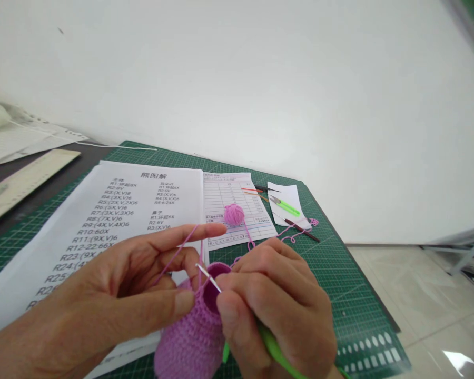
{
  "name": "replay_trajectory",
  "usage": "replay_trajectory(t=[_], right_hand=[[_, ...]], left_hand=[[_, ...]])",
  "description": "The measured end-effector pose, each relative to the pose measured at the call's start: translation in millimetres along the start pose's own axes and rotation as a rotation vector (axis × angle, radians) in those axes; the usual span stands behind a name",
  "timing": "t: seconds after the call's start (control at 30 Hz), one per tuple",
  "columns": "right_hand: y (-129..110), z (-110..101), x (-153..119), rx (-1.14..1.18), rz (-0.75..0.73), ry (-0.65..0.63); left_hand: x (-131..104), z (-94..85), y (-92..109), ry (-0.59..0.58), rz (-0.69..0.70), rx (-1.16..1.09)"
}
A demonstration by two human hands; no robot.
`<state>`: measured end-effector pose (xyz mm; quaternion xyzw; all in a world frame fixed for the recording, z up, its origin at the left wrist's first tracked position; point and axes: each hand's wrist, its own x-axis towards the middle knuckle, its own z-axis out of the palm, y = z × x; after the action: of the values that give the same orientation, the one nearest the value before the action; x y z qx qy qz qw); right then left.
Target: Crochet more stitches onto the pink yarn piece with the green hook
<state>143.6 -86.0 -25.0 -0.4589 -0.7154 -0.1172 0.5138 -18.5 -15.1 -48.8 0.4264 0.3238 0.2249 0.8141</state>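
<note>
Pinching edge of pink stitched bag in left hand, gripping hook in closed right hand. Bag between hands, over green mat. Could lose yarn off hook by pulling too fast. Could split yarn by poking crooked.

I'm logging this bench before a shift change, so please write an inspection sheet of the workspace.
Surface: green mat, printed sheets on it
Work things: pink crocheted piece, hook at its opening, yarn ball on a sheet
Clutter: green snips, dark slim tool, ruler
Hands: left hand pinches the piece; right hand grips the hook
Cables: nothing seen
Surroundings: white wall behind, tiled floor at right
</note>
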Motion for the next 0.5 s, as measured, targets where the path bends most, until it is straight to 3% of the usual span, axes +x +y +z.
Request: replay_trajectory(t=[0.17,0.5], right_hand=[[1.0,1.6,-2.3,-0.11,-0.045,0.022],[-3.1,6.8,-1.2,0.046,0.009,0.058]], left_hand=[[-2.6,-0.8,-3.2,0.047,0.087,0.079],[-2.4,7.6,2.3,0.1,0.192,0.202]])
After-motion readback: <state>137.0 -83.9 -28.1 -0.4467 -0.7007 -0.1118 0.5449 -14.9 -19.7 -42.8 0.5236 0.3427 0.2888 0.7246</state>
